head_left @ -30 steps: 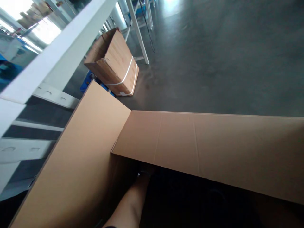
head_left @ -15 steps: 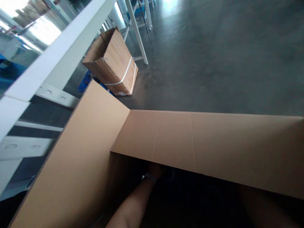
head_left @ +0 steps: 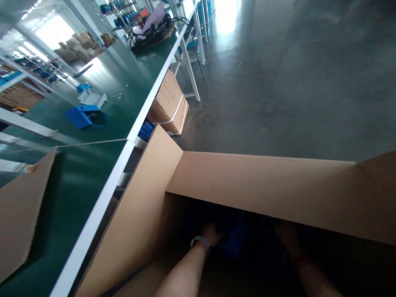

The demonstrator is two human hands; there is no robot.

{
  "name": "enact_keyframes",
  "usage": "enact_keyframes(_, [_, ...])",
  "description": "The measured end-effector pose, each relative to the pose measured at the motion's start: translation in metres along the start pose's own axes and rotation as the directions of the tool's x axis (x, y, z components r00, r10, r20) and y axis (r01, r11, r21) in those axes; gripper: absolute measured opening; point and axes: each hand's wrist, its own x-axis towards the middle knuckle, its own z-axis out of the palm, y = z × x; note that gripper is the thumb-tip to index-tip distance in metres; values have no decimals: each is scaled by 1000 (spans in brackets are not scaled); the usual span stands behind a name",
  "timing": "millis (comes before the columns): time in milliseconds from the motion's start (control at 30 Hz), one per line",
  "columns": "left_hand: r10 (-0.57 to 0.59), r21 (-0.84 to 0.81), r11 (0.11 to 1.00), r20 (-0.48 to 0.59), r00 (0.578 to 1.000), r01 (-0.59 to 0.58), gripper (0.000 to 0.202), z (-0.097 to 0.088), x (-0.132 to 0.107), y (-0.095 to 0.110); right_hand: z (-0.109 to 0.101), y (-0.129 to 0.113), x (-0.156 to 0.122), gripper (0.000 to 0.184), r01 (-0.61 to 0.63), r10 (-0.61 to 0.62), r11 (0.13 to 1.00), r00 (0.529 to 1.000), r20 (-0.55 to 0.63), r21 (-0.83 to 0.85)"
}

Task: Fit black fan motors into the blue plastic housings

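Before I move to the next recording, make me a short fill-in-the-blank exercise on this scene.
The left hand and right hand are both ____ the open cardboard box.
Between them, a dimly lit item looks ____ in colour.
The worktable top is ____.
The straps around the carton are ____.

Missing words: inside; blue; green; white.

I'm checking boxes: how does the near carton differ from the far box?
The left hand and right hand reach into the near carton; neither is at the far box. White straps cross the far box; none shows on the near carton. Both are brown.
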Motion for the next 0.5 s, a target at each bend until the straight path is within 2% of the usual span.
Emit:
enact_keyframes(100, [8,80,997,23,1000,-10,25,-15,-30,6,7,5,-35,31,-88,87,996,994,69,6])
enact_keyframes(233, [27,189,982,-5,1000,-26,26,-33,-81,20,-2,9,-78,40,-29,24,999,987,161,26])
enact_keyframes(300, [52,232,972,-33,998,-43,26,-42,-112,32,-18,9,-95,42,34,-39,999,981,188,32])
enact_keyframes(400, [114,274,959,-120,986,-77,27,-58,-166,58,-54,9,-123,51,177,-183,983,965,189,52])
enact_keyframes(500, [215,301,945,-279,936,-128,28,-75,-236,91,-98,7,-156,56,368,-382,920,918,101,135])
